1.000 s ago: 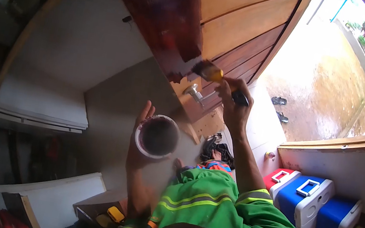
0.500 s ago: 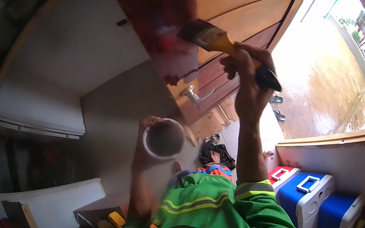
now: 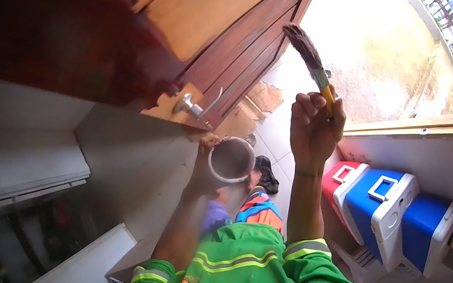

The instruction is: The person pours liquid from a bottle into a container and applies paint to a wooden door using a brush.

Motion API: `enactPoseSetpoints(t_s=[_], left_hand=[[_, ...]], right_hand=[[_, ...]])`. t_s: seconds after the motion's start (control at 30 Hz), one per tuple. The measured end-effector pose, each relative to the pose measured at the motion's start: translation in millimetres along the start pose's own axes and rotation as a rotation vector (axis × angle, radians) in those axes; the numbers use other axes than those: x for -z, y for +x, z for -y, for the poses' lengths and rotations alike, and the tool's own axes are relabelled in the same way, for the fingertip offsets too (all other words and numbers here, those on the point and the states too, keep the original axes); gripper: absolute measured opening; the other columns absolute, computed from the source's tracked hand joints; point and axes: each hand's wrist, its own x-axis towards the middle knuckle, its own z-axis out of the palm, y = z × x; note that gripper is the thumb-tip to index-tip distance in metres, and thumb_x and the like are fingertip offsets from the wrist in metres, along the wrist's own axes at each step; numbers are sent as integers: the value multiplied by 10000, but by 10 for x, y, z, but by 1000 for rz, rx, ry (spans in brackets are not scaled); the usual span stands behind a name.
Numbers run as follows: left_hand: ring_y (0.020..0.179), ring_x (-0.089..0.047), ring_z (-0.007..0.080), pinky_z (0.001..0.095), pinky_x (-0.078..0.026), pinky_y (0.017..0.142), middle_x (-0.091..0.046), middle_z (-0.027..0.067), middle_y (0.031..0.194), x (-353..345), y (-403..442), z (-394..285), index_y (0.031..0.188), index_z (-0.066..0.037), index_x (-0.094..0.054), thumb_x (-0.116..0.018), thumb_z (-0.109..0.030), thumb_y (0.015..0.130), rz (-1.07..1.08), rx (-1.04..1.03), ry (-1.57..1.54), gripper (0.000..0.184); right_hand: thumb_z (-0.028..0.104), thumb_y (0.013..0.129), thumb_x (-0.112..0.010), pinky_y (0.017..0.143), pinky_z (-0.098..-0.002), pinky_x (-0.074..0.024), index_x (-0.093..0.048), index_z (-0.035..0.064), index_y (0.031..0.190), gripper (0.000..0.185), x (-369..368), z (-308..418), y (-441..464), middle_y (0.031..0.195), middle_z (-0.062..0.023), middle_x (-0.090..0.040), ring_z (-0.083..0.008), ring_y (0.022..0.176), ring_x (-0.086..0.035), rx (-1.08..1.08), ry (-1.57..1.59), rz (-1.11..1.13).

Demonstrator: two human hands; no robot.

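My right hand (image 3: 318,123) is closed round the yellow handle of a paintbrush (image 3: 310,54), whose dark bristles point up and left, away from the door. In my left hand (image 3: 207,153) is a round, white-rimmed paint container (image 3: 231,160), held upright below the door handle (image 3: 190,106). Dark red-brown paint covers part of the wooden door (image 3: 71,40). Bare orange wood shows on its upper panels and around the metal handle.
Red (image 3: 347,175) and blue (image 3: 378,192) coolers stand at the right, beside the wall. A bright doorway opens at the upper right. Cardboard (image 3: 236,124) and black cloth (image 3: 266,174) lie on the floor. A white shelf (image 3: 27,163) is at the left.
The brush has moved away from the door to the right and turned its bristles upward. The paint container has shifted up and right. The view has turned, with the door now further left.
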Motion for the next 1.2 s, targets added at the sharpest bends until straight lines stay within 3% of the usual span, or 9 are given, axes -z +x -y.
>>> enactPoseSetpoints(t_s=[0.07,0.2,0.37,0.5,0.8,0.9,0.93,1.07,1.2], left_hand=[[1205,-489,287,444,-420,1036,-481,126,1263,-292,211,78,1335,-63,-443,-986,-212,559,-10,-97,90,959],[1193,-489,325,455,-425,1025,-503,135,1251,-943,356,551,1324,-57,-478,-967,-208,585,34,-16,38,899],[1179,-516,318,450,-432,979,-568,111,1210,-1956,318,1624,1284,-73,-551,-927,-248,622,33,1,10,782],[1214,-507,337,446,-421,998,-570,128,1233,-2785,13,2858,1262,-80,-545,-898,-263,656,84,26,5,725],[1220,-496,362,475,-403,1047,-530,171,1261,-4163,-654,5355,1307,-67,-460,-965,-286,561,192,65,39,928],[1180,-513,345,469,-408,1023,-540,156,1242,-4372,-859,6060,1291,-72,-466,-970,-314,550,131,96,127,928],[1169,-517,341,469,-407,1017,-542,153,1238,-4391,-853,6220,1289,-72,-468,-972,-320,546,96,105,145,931],[1110,-535,326,467,-412,982,-559,135,1223,-4368,-802,6856,1316,-61,-474,-958,-367,561,29,175,319,947],[1110,-513,329,483,-400,973,-582,120,1197,-4320,-500,7263,1235,-103,-585,-927,-376,579,-6,158,305,788]], right_hand=[[288,1035,-509,798,-330,-429,-611,54,1290,361,262,164,28,958,-85,-635,-191,860,-476,20,-9,-8],[304,1037,-502,787,-340,-415,-616,59,1299,376,850,526,-40,960,-86,-634,-199,887,-474,43,-30,-47],[355,1021,-558,680,-268,-381,-610,61,1224,362,1966,877,-279,873,-19,-527,-131,788,-417,147,-46,-159],[317,1003,-614,656,-275,-344,-580,37,1128,308,3061,898,-531,831,7,-504,-109,769,-413,232,-23,-241],[283,993,-631,624,-257,-348,-561,76,1044,225,5214,670,-1055,777,44,-482,-89,702,-418,237,-63,-297],[229,1002,-597,616,-253,-351,-554,77,1038,162,5590,742,-1266,774,49,-478,-84,703,-421,256,-105,-336],[128,990,-592,650,-271,-375,-464,91,906,157,5592,709,-1246,793,18,-490,-101,706,-446,248,-40,-299],[109,998,-560,657,-277,-382,-475,82,955,99,5664,785,-1410,786,1,-477,-104,716,-445,293,-68,-346],[119,1012,-535,649,-284,-383,-489,81,999,61,5575,921,-1478,775,0,-460,-96,686,-451,392,-73,-253]])
